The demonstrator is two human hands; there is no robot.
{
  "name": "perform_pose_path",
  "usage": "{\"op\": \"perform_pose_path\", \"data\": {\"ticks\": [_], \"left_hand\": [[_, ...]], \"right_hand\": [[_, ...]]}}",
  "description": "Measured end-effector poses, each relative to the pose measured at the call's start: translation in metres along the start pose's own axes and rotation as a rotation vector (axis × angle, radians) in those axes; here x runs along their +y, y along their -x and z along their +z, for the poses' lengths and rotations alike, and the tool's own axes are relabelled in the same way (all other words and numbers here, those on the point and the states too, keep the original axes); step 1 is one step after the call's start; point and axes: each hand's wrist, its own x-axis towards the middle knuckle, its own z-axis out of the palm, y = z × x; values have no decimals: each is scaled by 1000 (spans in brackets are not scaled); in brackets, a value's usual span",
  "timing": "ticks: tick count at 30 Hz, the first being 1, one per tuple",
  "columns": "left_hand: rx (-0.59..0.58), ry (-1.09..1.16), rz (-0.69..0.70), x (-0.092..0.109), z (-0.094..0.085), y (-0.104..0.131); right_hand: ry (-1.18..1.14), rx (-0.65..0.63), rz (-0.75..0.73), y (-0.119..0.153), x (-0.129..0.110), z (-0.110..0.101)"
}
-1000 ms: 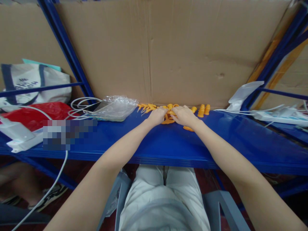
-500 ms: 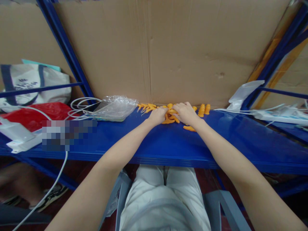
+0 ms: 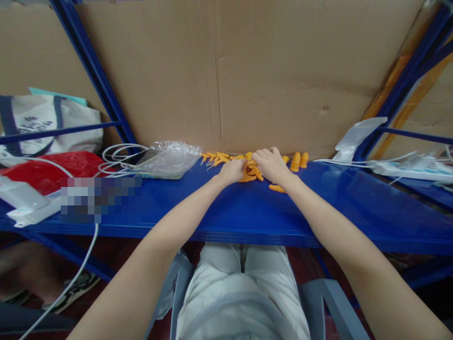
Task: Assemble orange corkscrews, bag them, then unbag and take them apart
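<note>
My left hand and my right hand work close together over a heap of orange plastic parts by the back of the blue table. Fingers of both hands are closed around a small orange part; its exact shape is hidden. Beside my right wrist lies a long curved orange piece. Farther right, two ribbed orange pieces stand upright by the cardboard. Left of my left hand are more orange pieces with thin metal spirals near them.
A clear plastic bag lies left of the parts, next to coiled white cables. Red plastic and a white power strip are at far left. Cardboard walls off the back of the blue table. Another power strip is right.
Both hands stay at the heap with slight finger movement. The view has shifted a little; nothing else has visibly moved.
</note>
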Motion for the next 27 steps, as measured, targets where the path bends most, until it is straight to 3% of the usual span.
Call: {"op": "perform_pose_path", "data": {"ticks": [7,10,15,19,23,27], "left_hand": [[-1,36,-11,-8,7,-5],[10,34,-59,-20,9,-5],[-25,31,-201,-38,7,-5],[22,26,-229,-47,8,-5],[64,12,-242,-52,11,-8],[102,-26,-198,-56,14,-11]], "right_hand": [[-13,51,-14,1,7,-2],[-44,92,85,5,23,0],[-285,203,476,17,72,26],[-385,231,796,37,105,48],[-469,123,1079,62,122,61],[-562,149,1280,75,130,68]]}}
